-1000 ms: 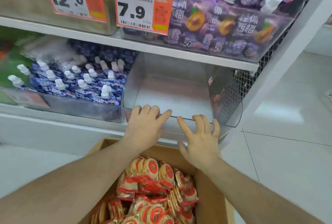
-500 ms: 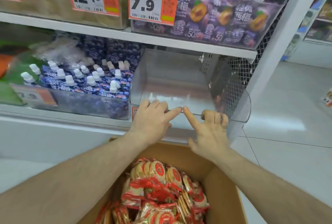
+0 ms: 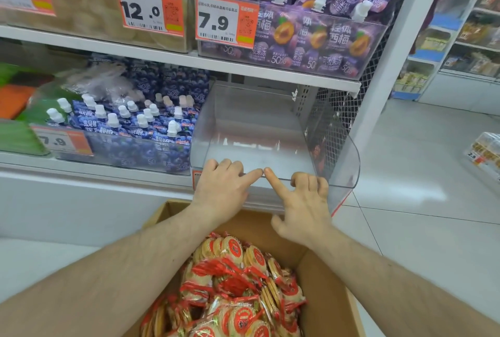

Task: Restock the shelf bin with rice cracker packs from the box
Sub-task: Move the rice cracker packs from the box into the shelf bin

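A white metal shelving unit [image 3: 173, 59] fills the upper part of the view, its tiers carrying clear bins of goods. Below it, at the bottom of the view, stands an open brown cardboard box [image 3: 319, 263], piled with round rice cracker packs in clear wrappers with red seals [image 3: 238, 282]; all of the packs lie in the box.

On the lower tier, right of centre, sits the clear plastic shelf bin [image 3: 343, 158], with only its bare floor showing through the transparent walls. Just left of it, a similar bin holds blue spouted drink pouches with white caps [image 3: 135, 125]. On the tier above, a bin of purple plum-printed jelly pouches [image 3: 305, 36] sits directly over the clear bin, and a bin of pale yellow packs [image 3: 89, 3] stands beside it.

Both bare forearms reach over the box to the front lip of the clear bin. The left hand [image 3: 221, 190] rests on the lip with its fingers curled over the edge into the bin and the index finger laid straight along the rim. The right hand [image 3: 305, 201] does likewise: three fingers hooked over the edge, index finger stretched along it, thumb hanging free below. The two index fingertips touch at the middle of the lip.

Orange-and-white price tags reading 12.0 [image 3: 150, 8] and 7.9 [image 3: 226, 22] hang on the upper bins.
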